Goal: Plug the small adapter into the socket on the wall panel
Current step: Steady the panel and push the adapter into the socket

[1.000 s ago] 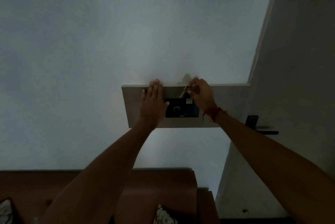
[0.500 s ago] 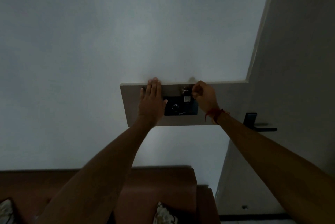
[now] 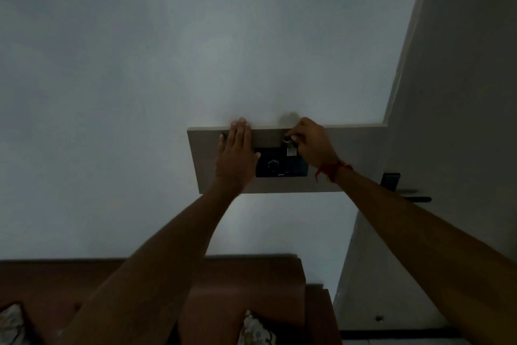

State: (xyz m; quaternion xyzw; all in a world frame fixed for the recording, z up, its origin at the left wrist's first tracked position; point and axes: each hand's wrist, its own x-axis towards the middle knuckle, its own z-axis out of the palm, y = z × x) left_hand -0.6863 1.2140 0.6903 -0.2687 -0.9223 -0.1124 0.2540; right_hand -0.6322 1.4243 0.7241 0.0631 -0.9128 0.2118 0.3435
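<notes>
Right now the right hand point(image 3: 310, 143) is pinching the small adapter point(image 3: 290, 145) at the black socket plate's point(image 3: 281, 167) top edge, while the left hand point(image 3: 237, 154) is lying flat and empty on the wall panel point(image 3: 361, 160). Pushing straight in, without tilting, would seat it best.

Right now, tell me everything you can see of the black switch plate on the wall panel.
The black switch plate is a dark, glossy-looking rectangle set flat in the pale wooden wall panel. A round dial sits near its middle. The left hand lies flat over its left edge. At its upper right, the right hand pinches the small adapter, pale with a metallic end, against the plate. Finer markings are too dim to read.
</notes>
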